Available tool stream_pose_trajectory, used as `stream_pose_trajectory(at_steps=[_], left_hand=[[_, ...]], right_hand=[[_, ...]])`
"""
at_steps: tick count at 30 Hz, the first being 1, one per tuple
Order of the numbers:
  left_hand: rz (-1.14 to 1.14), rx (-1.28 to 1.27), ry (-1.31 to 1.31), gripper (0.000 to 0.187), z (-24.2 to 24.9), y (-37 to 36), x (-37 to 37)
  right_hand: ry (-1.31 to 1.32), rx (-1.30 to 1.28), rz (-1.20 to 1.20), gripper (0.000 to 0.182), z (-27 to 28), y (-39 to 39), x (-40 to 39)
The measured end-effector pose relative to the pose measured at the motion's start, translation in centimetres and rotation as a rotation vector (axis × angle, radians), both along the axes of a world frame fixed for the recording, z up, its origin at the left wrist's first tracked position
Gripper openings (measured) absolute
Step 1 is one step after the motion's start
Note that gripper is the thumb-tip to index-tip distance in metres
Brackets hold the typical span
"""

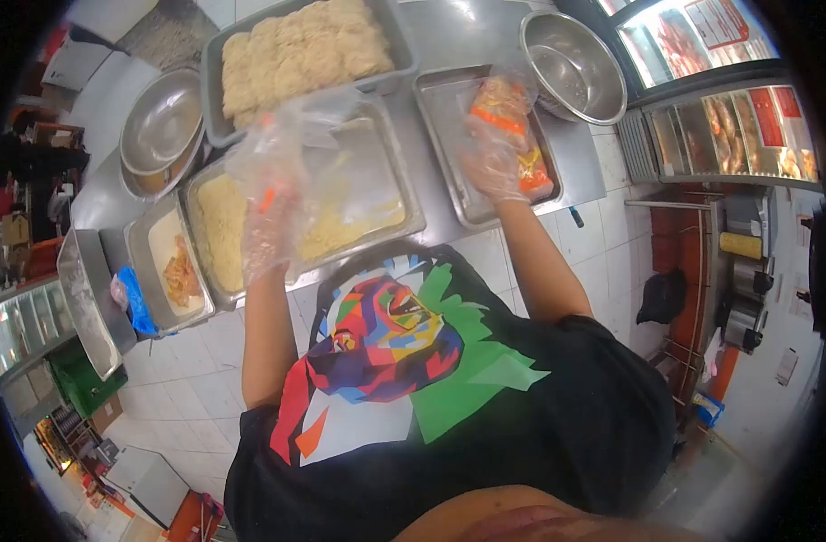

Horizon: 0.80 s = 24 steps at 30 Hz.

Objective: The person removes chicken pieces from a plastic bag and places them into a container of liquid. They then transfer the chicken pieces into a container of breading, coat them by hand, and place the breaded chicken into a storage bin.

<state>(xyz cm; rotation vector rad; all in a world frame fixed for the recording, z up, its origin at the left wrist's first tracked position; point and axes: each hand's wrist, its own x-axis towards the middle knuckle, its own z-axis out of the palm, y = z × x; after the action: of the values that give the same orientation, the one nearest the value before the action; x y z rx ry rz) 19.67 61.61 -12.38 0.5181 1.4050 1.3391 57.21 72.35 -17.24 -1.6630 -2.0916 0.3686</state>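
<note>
Best steady orange-marked packet [498, 117] in narrow tray [446, 135] with right grip [494, 172], touching it, cannot tell how tightly, and let no loose clear plastic [309, 113] around left grip [275, 212], over wide tray [368, 158], cannot tell how open or holding what, trail in pale crumbs [218, 221].

left hand [273, 212]: clear plastic glove, above powder tray [366, 143] | right hand [494, 173]: gloved, at orange-marked packets [500, 116] in metal tray [444, 117] | grey tub [402, 50]: pale coated pieces [304, 50], beyond powder tray | steel bowl [575, 70] right, stacked bowls [160, 122] left | surface [471, 32] metal, tiles [196, 357] below
</note>
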Motion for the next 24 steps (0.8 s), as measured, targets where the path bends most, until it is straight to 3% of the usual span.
stream_pose_trajectory(at_steps=[3, 4, 6, 9, 12, 14, 16, 18, 21, 24], left_hand=[[-0.242, -0.010, 0.396, 0.066, 0.6, 3.2, 7.2], [-0.325, -0.009, 0.560, 0.072, 0.8, 4.0, 9.4], [-0.393, 0.294, 0.486, 0.063, -1.6, 6.4, 13.7], [-0.250, 0.478, 1.070, 0.060, -4.6, 9.3, 20.6], [-0.667, 0.648, 1.344, 0.060, -8.0, 12.3, 24.2], [-0.873, 0.598, 1.496, 0.059, -10.2, 12.4, 25.5], [-1.075, 0.423, 1.532, 0.058, -9.9, 12.3, 26.6], [-1.243, 0.145, 1.445, 0.058, -7.6, 12.4, 27.6], [-1.372, 0.086, 1.538, 0.058, -8.1, 13.2, 28.6], [-1.337, 0.123, 1.406, 0.060, -5.6, 13.2, 28.5]], right_hand=[[-0.155, -0.252, -0.427, 0.091, -0.4, 0.1, 6.8], [-0.250, -0.278, -0.418, 0.099, -1.8, -0.7, 8.1], [-0.452, -0.306, -0.405, 0.115, -4.1, -1.2, 10.5], [-0.356, -0.621, -0.365, 0.131, -1.7, -0.2, 10.9], [-0.256, -0.581, -0.391, 0.118, -2.0, 0.7, 11.6], [-0.177, -0.535, -0.377, 0.110, -3.2, 1.5, 12.0], [-0.100, -0.474, -0.345, 0.104, -5.6, 1.9, 13.3], [-0.021, -0.487, -0.334, 0.095, -4.4, 2.1, 13.7], [0.156, -0.486, -0.327, 0.084, -2.5, 2.0, 13.8], [0.249, -0.560, -0.295, 0.077, -3.0, 2.3, 15.0]])
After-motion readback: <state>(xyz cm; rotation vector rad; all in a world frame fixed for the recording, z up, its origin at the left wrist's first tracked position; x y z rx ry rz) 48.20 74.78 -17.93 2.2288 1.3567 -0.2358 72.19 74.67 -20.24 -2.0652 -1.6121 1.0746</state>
